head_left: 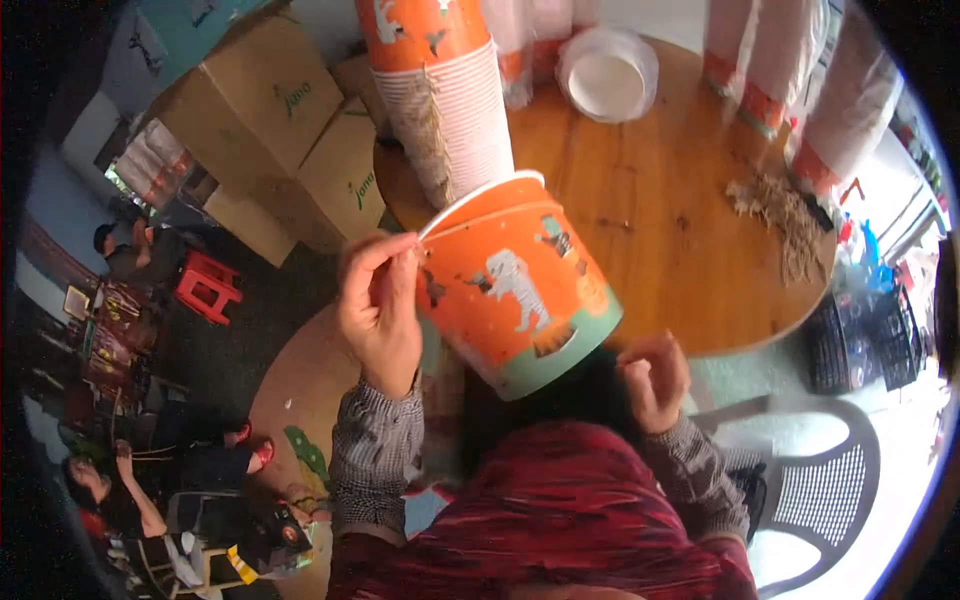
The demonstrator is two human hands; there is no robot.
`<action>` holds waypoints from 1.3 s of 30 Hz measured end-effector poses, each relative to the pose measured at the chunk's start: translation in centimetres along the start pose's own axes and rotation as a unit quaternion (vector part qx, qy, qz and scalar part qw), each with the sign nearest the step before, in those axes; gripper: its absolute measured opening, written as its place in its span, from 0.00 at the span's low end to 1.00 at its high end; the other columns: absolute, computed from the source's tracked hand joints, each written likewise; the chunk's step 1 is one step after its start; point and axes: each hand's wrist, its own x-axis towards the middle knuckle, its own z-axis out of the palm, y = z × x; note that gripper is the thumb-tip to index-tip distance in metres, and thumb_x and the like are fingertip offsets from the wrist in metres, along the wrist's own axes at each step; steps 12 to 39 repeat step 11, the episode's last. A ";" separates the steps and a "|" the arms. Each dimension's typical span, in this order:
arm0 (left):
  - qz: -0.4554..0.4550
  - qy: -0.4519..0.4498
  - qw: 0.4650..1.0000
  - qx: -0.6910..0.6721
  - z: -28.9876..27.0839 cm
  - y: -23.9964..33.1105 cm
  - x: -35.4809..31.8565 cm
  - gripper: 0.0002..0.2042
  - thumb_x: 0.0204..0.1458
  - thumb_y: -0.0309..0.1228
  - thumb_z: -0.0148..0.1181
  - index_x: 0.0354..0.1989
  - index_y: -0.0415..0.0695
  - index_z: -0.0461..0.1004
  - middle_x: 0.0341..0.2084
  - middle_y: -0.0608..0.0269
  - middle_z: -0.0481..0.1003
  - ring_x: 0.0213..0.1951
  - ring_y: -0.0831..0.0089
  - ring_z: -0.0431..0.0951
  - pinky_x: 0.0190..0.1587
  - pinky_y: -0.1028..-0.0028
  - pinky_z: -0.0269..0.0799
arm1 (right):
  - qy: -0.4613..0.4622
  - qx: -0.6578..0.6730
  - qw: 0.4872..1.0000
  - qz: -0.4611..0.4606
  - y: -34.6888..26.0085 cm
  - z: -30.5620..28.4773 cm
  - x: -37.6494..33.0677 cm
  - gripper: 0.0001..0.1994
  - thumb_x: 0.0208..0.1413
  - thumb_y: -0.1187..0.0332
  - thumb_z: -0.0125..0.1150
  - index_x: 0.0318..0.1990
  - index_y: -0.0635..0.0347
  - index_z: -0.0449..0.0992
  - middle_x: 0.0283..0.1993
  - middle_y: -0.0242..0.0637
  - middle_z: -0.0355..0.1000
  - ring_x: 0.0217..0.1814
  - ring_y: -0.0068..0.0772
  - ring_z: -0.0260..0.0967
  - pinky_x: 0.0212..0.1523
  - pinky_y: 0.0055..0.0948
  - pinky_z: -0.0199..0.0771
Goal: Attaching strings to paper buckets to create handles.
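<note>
My left hand (380,310) pinches the rim of an orange paper bucket (480,300) between thumb and fingers. The bucket is tilted, its white-edged mouth toward the upper left. A white tiger and small figures decorate its side above a green base band. Just past it, a tall stack of nested matching buckets (470,120) leans on the table, with a strand of brown twine (437,140) along its side. Near the bucket's lower right, apart from it, my right hand (655,380) has its fingers curled, with nothing visible in them.
On the round wooden table (640,220) lie a twine bundle (785,220) and a plastic-wrapped white stack (607,85). More wrapped bucket stacks (760,65) stand at its far edge. Cardboard boxes (270,120) and a red stool (208,285) are left; a grey chair (825,480) is right. People sit at far left.
</note>
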 end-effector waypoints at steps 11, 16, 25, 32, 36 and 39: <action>0.048 0.008 0.988 -0.145 10.7 -3.4 8.2 0.09 0.56 0.23 0.53 0.45 0.37 0.72 0.45 0.63 0.69 0.47 0.76 0.69 0.53 0.76 0.63 | 0.151 0.129 0.976 -0.089 -1.3 3.5 17.4 0.05 0.57 0.75 0.55 0.40 0.63 0.70 0.36 0.32 0.71 0.40 0.23 0.68 0.43 0.22 0.70; 0.048 0.008 0.988 -0.145 10.7 -3.4 8.2 0.09 0.56 0.23 0.53 0.45 0.37 0.72 0.45 0.63 0.69 0.47 0.76 0.69 0.53 0.76 0.63 | 0.151 0.129 0.976 -0.089 -1.3 3.5 17.4 0.05 0.57 0.75 0.55 0.40 0.63 0.70 0.36 0.32 0.71 0.40 0.23 0.68 0.43 0.22 0.70; 0.048 0.008 0.988 -0.145 10.7 -3.4 8.2 0.09 0.56 0.23 0.53 0.45 0.37 0.72 0.45 0.63 0.69 0.47 0.76 0.69 0.53 0.76 0.63 | 0.151 0.129 0.976 -0.089 -1.3 3.5 17.4 0.05 0.57 0.75 0.55 0.40 0.63 0.70 0.36 0.32 0.71 0.40 0.23 0.68 0.43 0.22 0.70; 0.048 0.008 0.988 -0.145 10.7 -3.4 8.2 0.09 0.56 0.23 0.53 0.45 0.37 0.72 0.45 0.63 0.69 0.47 0.76 0.69 0.53 0.76 0.63 | 0.151 0.129 0.976 -0.089 -1.3 3.5 17.4 0.05 0.57 0.75 0.55 0.40 0.63 0.70 0.36 0.32 0.71 0.40 0.23 0.68 0.43 0.22 0.70; 0.048 0.008 0.988 -0.145 10.7 -3.4 8.2 0.09 0.56 0.23 0.53 0.45 0.37 0.72 0.45 0.63 0.69 0.47 0.76 0.69 0.53 0.76 0.63 | 0.151 0.129 0.976 -0.089 -1.3 3.5 17.4 0.05 0.57 0.75 0.55 0.40 0.63 0.70 0.36 0.32 0.71 0.40 0.23 0.68 0.43 0.22 0.70; 0.048 0.008 0.988 -0.145 10.7 -3.4 8.2 0.09 0.56 0.23 0.53 0.45 0.37 0.72 0.45 0.63 0.69 0.47 0.76 0.69 0.53 0.76 0.63 | 0.151 0.129 0.976 -0.089 -1.3 3.5 17.4 0.05 0.57 0.75 0.55 0.40 0.63 0.70 0.36 0.32 0.71 0.40 0.23 0.68 0.43 0.22 0.70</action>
